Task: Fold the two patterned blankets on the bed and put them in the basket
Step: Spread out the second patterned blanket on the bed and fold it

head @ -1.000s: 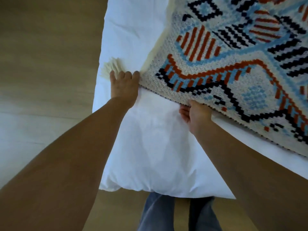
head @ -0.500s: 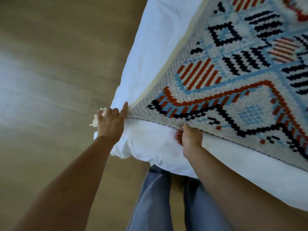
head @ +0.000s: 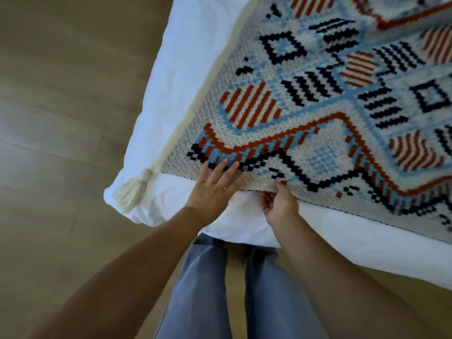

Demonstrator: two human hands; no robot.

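A knitted patterned blanket [head: 318, 99] in cream, light blue, rust and black lies spread over the white bed [head: 186, 77]. Its cream corner tassel [head: 133, 193] rests on the bed corner at the left. My left hand [head: 215, 189] lies flat with fingers spread on the blanket's near edge. My right hand [head: 278, 204] pinches that same edge just to the right, thumb on top and fingers under. No basket or second blanket shows.
Wooden floor [head: 61, 118] runs along the left and below the bed. My legs in blue trousers [head: 212, 289] stand against the bed's near edge. White sheet [head: 354, 243] shows in front of the blanket at the right.
My left hand has let go of the tasselled corner and moved right, opening flat on the blanket edge. The tassel now lies free. My right hand keeps its hold.
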